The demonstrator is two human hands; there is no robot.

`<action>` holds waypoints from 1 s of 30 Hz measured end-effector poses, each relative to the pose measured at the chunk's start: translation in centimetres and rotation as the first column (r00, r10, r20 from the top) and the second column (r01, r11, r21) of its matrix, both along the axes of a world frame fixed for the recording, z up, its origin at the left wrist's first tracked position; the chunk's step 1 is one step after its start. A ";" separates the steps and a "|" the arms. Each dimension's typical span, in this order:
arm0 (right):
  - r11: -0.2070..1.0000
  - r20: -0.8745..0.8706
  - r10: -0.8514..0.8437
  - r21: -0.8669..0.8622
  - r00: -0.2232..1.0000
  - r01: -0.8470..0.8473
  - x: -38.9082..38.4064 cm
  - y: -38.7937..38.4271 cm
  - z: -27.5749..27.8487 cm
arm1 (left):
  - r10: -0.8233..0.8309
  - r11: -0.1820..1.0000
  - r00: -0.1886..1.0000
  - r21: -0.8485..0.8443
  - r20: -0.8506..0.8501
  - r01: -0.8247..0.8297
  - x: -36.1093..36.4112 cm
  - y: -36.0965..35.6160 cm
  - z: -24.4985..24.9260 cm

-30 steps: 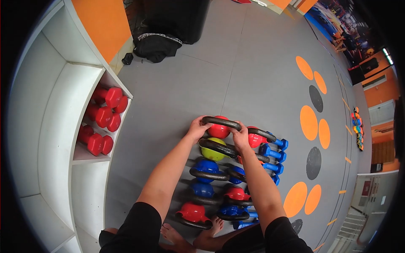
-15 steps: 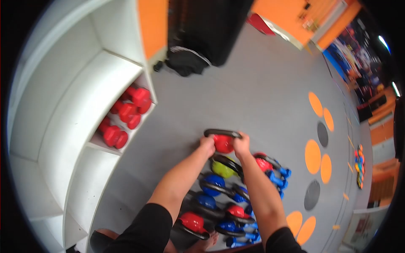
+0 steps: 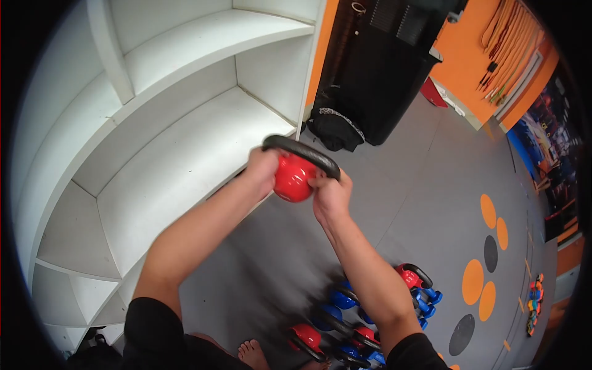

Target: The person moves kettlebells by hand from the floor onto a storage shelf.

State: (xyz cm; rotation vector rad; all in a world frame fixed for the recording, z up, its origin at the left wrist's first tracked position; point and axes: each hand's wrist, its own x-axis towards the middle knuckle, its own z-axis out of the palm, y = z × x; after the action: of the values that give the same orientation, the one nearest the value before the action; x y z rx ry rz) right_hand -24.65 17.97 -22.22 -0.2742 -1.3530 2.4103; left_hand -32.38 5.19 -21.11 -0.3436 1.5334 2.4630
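Observation:
A red kettlebell with a thick black handle is held up in front of me, by the edge of the white shelf unit. My left hand is closed around the left end of the handle. My right hand grips the other end, its thumb near the red ball. The handle tilts down to the right, above the ball. Below my right forearm, several red and blue kettlebells stand on the grey floor, partly covered by the arm.
Blue dumbbells lie beside the floor kettlebells. A black cabinet stands beyond the shelf, with a black bag at its foot. Orange and grey dots mark the floor at right. My bare foot is below.
Both hands have lifted the red kettlebell up and leftward, away from the floor group to the shelf edge. The view has turned left, showing more shelf; the red dumbbells there are out of sight.

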 end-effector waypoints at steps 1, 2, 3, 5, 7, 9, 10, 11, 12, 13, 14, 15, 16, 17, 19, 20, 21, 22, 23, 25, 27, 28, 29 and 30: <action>0.999 0.012 0.009 -0.032 1.000 -0.009 -1.4 -1.3 1.2 | 0.011 1.000 1.000 0.000 0.006 -0.011 -1.0 -1.2 1.8; 0.999 0.007 0.024 -0.041 1.000 -0.024 -3.0 -2.3 2.3 | 0.004 1.000 1.000 0.011 0.025 -0.005 -2.8 -2.3 2.6; 0.998 -0.001 0.036 -0.052 0.999 -0.036 -4.5 -3.3 3.5 | -0.005 1.000 0.999 0.019 0.041 0.005 -4.8 -3.5 3.3; 0.997 -0.003 0.077 0.000 0.997 -0.077 -7.6 -4.3 5.0 | -0.008 0.996 0.999 0.088 -0.031 0.011 -7.8 -5.1 4.1; 0.995 0.003 0.100 0.023 0.995 -0.100 -10.6 -5.4 5.8 | 0.036 0.995 0.997 0.091 -0.068 -0.029 -11.0 -6.1 4.0; 0.994 0.028 0.102 0.035 0.994 -0.103 -13.0 -6.3 5.8 | 0.072 0.992 0.996 0.104 -0.057 -0.065 -13.3 -6.8 3.5; 0.992 0.043 0.111 0.053 0.993 -0.113 -13.8 -6.8 5.6 | 0.079 0.987 0.996 0.141 -0.042 -0.073 -14.1 -7.4 3.0; 0.989 0.038 0.085 0.119 0.996 -0.089 -14.5 -7.0 5.1 | 0.087 0.985 0.995 0.150 -0.041 -0.080 -14.9 -7.5 2.3; 0.986 0.032 0.116 0.121 0.993 -0.119 -15.3 -7.4 5.2 | 0.098 0.984 0.994 0.157 -0.045 -0.090 -15.6 -8.0 2.2; 0.980 0.036 0.150 0.125 0.988 -0.153 -15.6 -7.3 5.0 | 0.114 0.980 0.993 0.166 -0.038 -0.107 -15.7 -8.2 1.8; 0.978 0.062 0.154 0.129 0.986 -0.161 -16.1 -7.3 5.0 | 0.115 0.982 0.991 0.159 -0.066 -0.104 -16.3 -8.5 1.3; 0.979 0.064 0.151 0.125 0.987 -0.158 -16.5 -7.4 4.8 | 0.103 0.983 0.993 0.158 -0.064 -0.092 -17.0 -8.9 0.8; 0.980 0.055 0.150 0.127 0.987 -0.156 -17.7 -7.6 5.3 | 0.094 0.984 0.993 0.161 -0.073 -0.081 -18.3 -9.3 1.1; 0.981 0.069 0.140 0.124 0.988 -0.148 -17.8 -7.6 4.8 | 0.075 0.985 0.995 0.162 -0.060 -0.064 -18.7 -9.3 0.4; 0.979 0.069 0.140 0.143 0.988 -0.148 -18.1 -7.7 4.8 | 0.089 0.984 0.993 0.161 -0.072 -0.076 -18.9 -9.3 0.9; 0.980 0.078 0.128 0.143 0.989 -0.138 -17.9 -7.5 4.6 | 0.089 0.984 0.993 0.159 -0.076 -0.076 -18.8 -9.2 1.0; 0.979 0.074 0.127 0.150 0.989 -0.137 -18.4 -7.5 5.0 | 0.102 0.982 0.991 0.167 -0.086 -0.087 -19.4 -9.2 1.3; 0.982 0.074 0.114 0.143 0.991 -0.124 -18.5 -7.3 4.8 | 0.103 0.981 0.992 0.172 -0.076 -0.089 -19.5 -8.8 0.8; 0.983 0.069 0.115 0.138 0.991 -0.123 -19.2 -7.4 4.9 | 0.116 0.979 0.991 0.179 -0.071 -0.102 -19.9 -8.9 0.3; 0.978 0.057 0.143 0.148 0.988 -0.150 -18.8 -7.5 4.9 | 0.087 0.986 0.993 0.146 -0.081 -0.075 -20.1 -9.3 -0.1; 0.969 0.014 0.208 0.133 0.978 -0.208 -18.9 -7.0 4.6 | 0.070 0.992 0.993 0.115 -0.095 -0.059 -20.0 -9.0 -0.4; 0.959 0.019 0.226 0.171 0.974 -0.226 -19.1 -6.7 4.5 | 0.076 0.993 0.991 0.101 -0.112 -0.065 -20.1 -9.1 -0.1; 0.948 0.025 0.242 0.208 0.970 -0.241 -19.0 -6.4 4.5 | 0.079 0.994 0.989 0.087 -0.127 -0.069 -20.0 -9.0 0.1; 0.934 0.033 0.258 0.247 0.966 -0.258 -18.8 -6.2 4.5 | 0.101 0.993 0.986 0.077 -0.135 -0.091 -19.4 -8.9 0.0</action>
State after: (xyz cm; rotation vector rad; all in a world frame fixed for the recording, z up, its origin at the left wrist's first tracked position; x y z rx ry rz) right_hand -43.47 11.78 -17.76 -0.0296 -1.7690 2.4036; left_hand -51.81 -3.76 -21.12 -0.2440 1.5105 2.6592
